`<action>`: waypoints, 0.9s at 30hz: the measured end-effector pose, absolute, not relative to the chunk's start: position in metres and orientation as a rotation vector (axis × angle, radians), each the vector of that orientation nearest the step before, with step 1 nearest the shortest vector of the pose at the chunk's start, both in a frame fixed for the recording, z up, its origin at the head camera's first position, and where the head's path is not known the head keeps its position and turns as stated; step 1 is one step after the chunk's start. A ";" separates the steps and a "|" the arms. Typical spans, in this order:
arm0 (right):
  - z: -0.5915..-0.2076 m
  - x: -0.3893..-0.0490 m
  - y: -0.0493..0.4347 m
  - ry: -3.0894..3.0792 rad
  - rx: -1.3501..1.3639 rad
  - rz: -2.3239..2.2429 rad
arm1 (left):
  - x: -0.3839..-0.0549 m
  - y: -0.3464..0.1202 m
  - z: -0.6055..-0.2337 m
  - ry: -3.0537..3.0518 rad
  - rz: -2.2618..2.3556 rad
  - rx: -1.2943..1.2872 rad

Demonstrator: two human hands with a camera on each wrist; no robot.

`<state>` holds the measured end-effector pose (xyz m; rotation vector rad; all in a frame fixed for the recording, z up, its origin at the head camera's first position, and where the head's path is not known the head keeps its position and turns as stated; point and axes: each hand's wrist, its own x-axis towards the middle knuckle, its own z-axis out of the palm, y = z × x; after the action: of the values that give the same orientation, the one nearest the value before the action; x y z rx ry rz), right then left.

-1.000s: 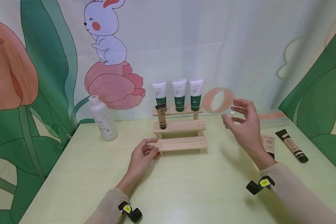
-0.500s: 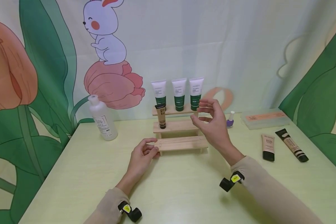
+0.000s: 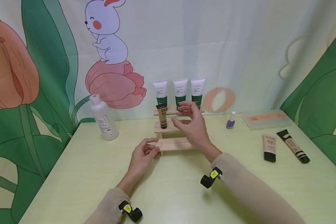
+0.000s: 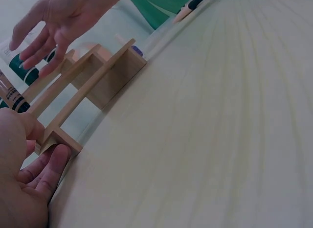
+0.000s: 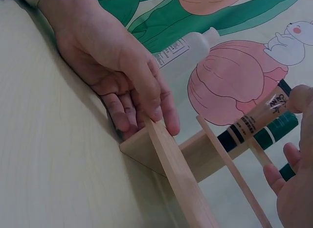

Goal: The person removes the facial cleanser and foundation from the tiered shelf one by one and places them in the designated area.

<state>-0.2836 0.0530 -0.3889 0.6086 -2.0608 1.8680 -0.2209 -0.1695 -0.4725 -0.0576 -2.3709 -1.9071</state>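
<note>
A three-tier wooden display stand (image 3: pixel 173 145) stands mid-table. My left hand (image 3: pixel 141 157) grips the left end of its lowest step; in the left wrist view, fingers curl under the step's end (image 4: pixel 68 140). On the middle step a small brown tube with a black top (image 3: pixel 162 115) stands upright at the left. Three white-and-green tubes (image 3: pixel 180 88) stand in a row on the top step. My right hand (image 3: pixel 195 128) hovers before the stand, fingers bent loosely and holding nothing. Its thumb points at the brown tube, a small gap apart. It covers the right part of the steps.
A white bottle (image 3: pixel 103 119) stands at the left. To the right are a purple nail polish bottle (image 3: pixel 230 120), a flat translucent case (image 3: pixel 266 119), a beige BB tube (image 3: pixel 269 147) and a black-and-brown tube (image 3: pixel 293 146) lying down. A printed curtain (image 3: pixel 254 56) hangs behind.
My right hand has moved left from beside the nail polish bottle to the front of the stand, near the brown tube. My left hand has kept its hold on the step.
</note>
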 end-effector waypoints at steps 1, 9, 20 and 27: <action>-0.390 -0.285 0.049 -2.053 0.619 1.875 | -0.221 -0.170 -0.472 -2.371 -1.909 -0.053; -0.397 -0.292 0.028 -2.075 0.647 1.878 | -0.222 -0.171 -0.474 -2.367 -1.919 -0.061; -0.400 -0.295 0.012 -2.157 0.573 1.827 | -0.222 -0.170 -0.474 -2.363 -1.922 -0.074; -0.400 -0.295 0.007 -2.176 0.564 1.785 | -0.222 -0.171 -0.474 -2.361 -1.918 -0.079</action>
<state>-0.2947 0.0067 -0.4000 0.5640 -2.1757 1.7851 -0.2217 -0.1714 -0.4741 -0.0793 -2.3606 -1.9183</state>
